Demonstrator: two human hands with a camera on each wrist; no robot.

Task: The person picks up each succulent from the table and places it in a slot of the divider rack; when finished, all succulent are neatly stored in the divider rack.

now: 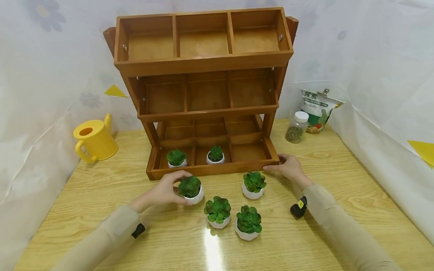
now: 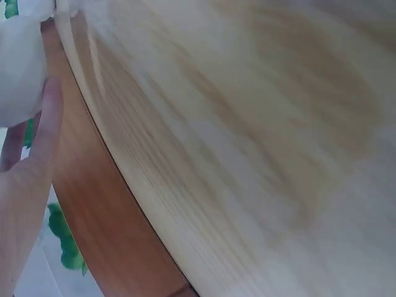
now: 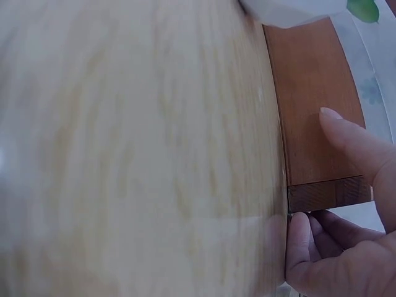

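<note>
Your left hand (image 1: 165, 190) pinches a white-potted succulent (image 1: 191, 187) between thumb and fingers, just in front of the bottom tier of the wooden rack (image 1: 202, 64); you cannot tell whether its base touches the surface (image 1: 154, 246). Your right hand (image 1: 291, 169) grips the rack's front right corner, thumb on the front board and fingers bent at its end. Near you stand a middle plant (image 1: 218, 210), a nearest plant (image 1: 249, 221) and a plant by the rack (image 1: 253, 182). The bottom tier holds a left-compartment plant (image 1: 177, 157) and a middle-compartment plant (image 1: 215, 154), both in its front row.
</note>
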